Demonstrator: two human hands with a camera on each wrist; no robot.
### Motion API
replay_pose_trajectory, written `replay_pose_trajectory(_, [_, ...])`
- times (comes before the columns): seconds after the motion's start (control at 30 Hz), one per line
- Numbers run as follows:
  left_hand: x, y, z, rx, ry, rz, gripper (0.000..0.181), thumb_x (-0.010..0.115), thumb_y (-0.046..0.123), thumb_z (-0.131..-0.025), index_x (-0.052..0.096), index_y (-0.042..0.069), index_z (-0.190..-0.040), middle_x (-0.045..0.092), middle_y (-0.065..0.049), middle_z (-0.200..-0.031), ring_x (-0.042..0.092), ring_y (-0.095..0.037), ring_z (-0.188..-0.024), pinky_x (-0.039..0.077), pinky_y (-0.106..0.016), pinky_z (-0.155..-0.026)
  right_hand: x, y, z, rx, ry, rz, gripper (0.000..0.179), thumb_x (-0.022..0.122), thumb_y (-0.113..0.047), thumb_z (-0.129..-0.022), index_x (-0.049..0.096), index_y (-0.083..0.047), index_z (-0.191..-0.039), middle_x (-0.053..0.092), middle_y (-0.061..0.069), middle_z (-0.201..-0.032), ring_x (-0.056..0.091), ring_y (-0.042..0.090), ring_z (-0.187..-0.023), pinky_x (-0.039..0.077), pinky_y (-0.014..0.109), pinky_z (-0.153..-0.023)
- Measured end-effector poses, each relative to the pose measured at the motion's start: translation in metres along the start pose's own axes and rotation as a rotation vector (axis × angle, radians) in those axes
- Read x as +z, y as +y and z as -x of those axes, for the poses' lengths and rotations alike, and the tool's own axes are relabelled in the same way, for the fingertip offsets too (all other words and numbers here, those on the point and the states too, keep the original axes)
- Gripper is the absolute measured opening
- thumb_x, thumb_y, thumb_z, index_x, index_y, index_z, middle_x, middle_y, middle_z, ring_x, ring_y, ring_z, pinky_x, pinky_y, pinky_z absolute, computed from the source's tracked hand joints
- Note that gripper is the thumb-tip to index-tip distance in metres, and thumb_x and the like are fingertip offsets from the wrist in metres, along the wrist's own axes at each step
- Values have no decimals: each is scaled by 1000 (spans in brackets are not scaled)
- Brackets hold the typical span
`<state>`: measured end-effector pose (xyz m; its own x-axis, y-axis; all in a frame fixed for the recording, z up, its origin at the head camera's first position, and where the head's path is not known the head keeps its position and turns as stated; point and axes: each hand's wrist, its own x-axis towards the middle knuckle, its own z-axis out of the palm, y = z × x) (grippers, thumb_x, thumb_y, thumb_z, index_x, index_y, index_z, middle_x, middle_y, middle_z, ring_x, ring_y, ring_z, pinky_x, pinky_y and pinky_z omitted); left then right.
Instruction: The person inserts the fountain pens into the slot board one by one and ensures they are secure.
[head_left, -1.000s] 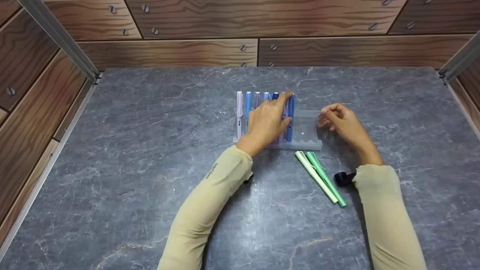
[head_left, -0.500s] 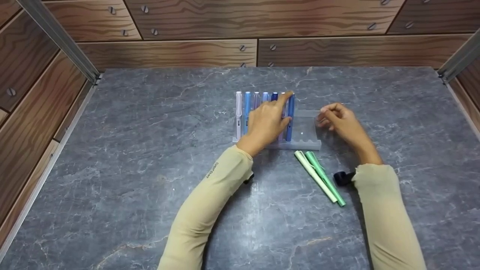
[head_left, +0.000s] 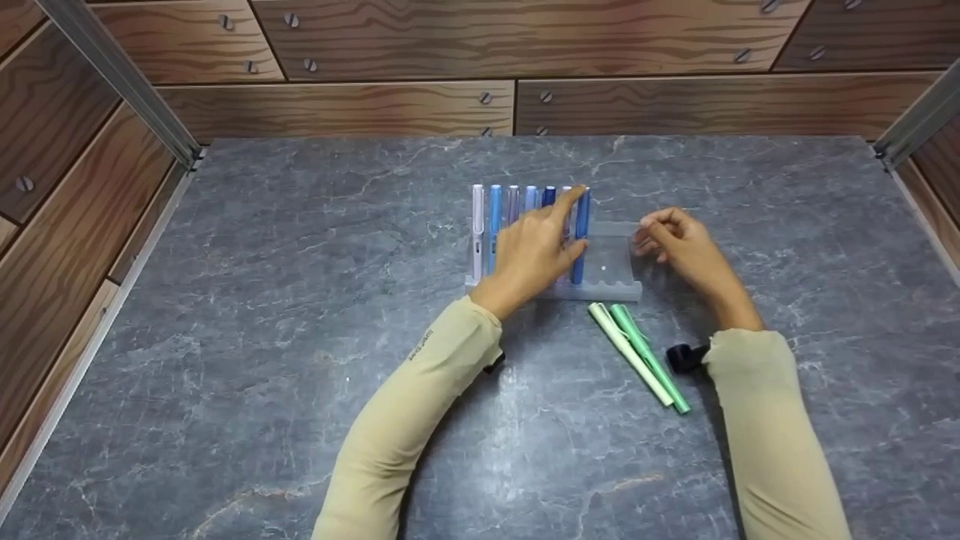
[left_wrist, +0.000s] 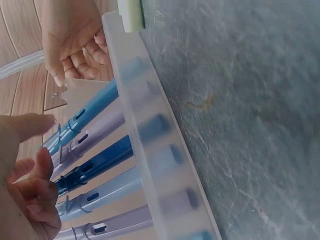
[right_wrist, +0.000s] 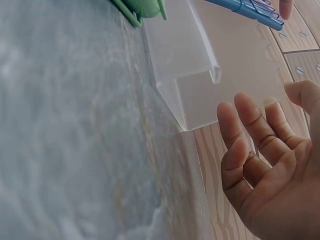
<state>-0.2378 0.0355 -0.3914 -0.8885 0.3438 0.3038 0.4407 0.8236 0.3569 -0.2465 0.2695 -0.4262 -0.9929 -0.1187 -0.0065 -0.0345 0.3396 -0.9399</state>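
A clear pen rack (head_left: 619,291) stands mid-table, its left slots holding a row of upright pens in white, blue and purple shades. My left hand (head_left: 534,251) reaches across the row and hides the middle pens. Its index finger extends to the top of the rightmost blue pen (head_left: 583,225), the thumb beside the barrel. In the left wrist view its other fingers curl loosely over the pens. My right hand (head_left: 679,236) is at the rack's right edge, its loosely bent fingertips beside the back plate (right_wrist: 232,70). A pale green pen (head_left: 630,354) and a green pen (head_left: 651,358) lie before the rack.
The grey marbled tabletop (head_left: 262,337) extends around the rack. Wood-patterned panels (head_left: 375,109) line the back and sides, with metal posts (head_left: 127,82) at the corners. A black wrist mount (head_left: 684,358) is by my right sleeve.
My left hand shifts very slightly, its thumb a little lower along the blue pen. The right hand, rack and green pens look unchanged.
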Motion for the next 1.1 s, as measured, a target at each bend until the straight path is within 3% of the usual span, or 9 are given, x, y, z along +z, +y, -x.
replay_pose_trajectory(0.17, [-2,1,8,9,-41,70,67,69,48,-85,42,27,-143,66,6,-82,56,-9,-63,41,-23,-47,0,1,0,-3,10,-1,14,49,-27,-101,51,-13,-101,64,-18,-80,65,0,-72,47,18,-60])
replay_pose_trajectory(0.33, [-4,1,18,17,-123,154,69,68,52,-84,42,25,-142,66,7,-84,56,-8,-64,41,-21,-50,0,3,-1,12,10,11,15,48,-27,-101,50,-13,-102,64,-18,-81,65,0,-72,47,19,-61])
replay_pose_trajectory(0.63, [-7,7,32,-63,-307,328,76,72,54,-79,42,22,-142,69,6,-92,59,-7,-69,46,-21,-55,-1,-4,2,38,-6,37,21,47,-27,-102,51,-7,-108,64,-19,-83,65,0,-74,47,20,-64])
replay_pose_trajectory(0.9, [1,12,39,-82,-433,344,73,70,63,-75,49,24,-133,68,10,-91,60,-6,-68,47,-23,-55,-1,4,-1,22,-7,38,19,47,-28,-102,51,-11,-106,64,-19,-83,65,0,-75,47,21,-64])
replay_pose_trajectory(1.1, [6,14,41,-58,-476,328,70,70,67,-73,54,23,-126,69,12,-91,61,-3,-70,47,-25,-58,-1,1,0,-3,-6,27,17,47,-28,-101,51,-11,-104,64,-19,-82,65,-1,-74,47,20,-63])
